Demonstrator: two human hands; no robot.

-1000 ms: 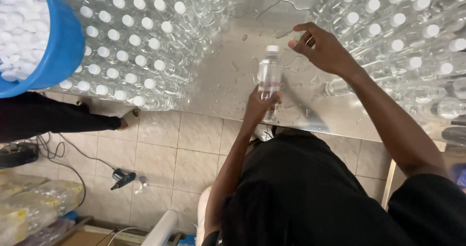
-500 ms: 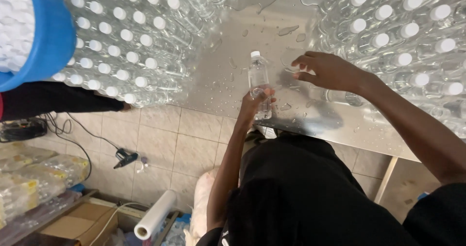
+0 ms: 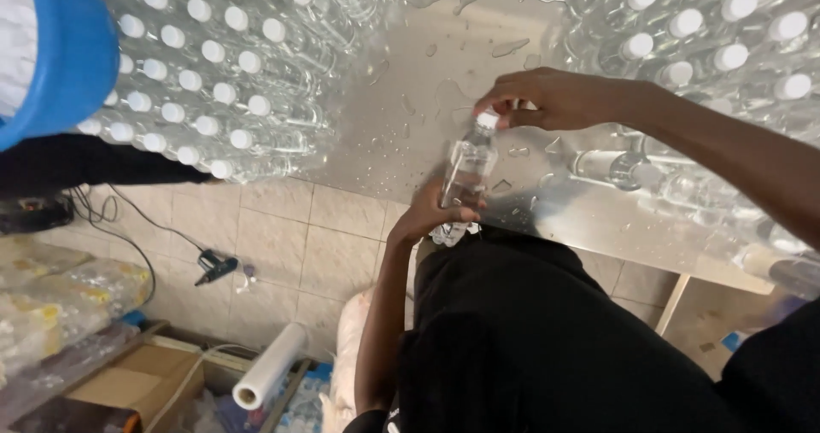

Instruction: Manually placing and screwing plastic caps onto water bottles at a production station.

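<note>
Gripping a clear water bottle point(image 3: 466, 170) upright at the wet metal table point(image 3: 410, 100) edge, left hand point(image 3: 434, 215) wrapped its base | right hand point(image 3: 551, 98) pinched its white cap point(image 3: 487, 119) | capped bottles point(image 3: 213, 66) crowded both sides | tiled floor point(image 3: 282, 228) below

A single head-worn camera looked steeply down, close over the wet metal surface point(image 3: 410, 91). That surface filled the upper frame, and the tiled floor point(image 3: 282, 236) lay well below its near edge. The wearer's dark clothing point(image 3: 530, 339) crowded the lower right.
</note>
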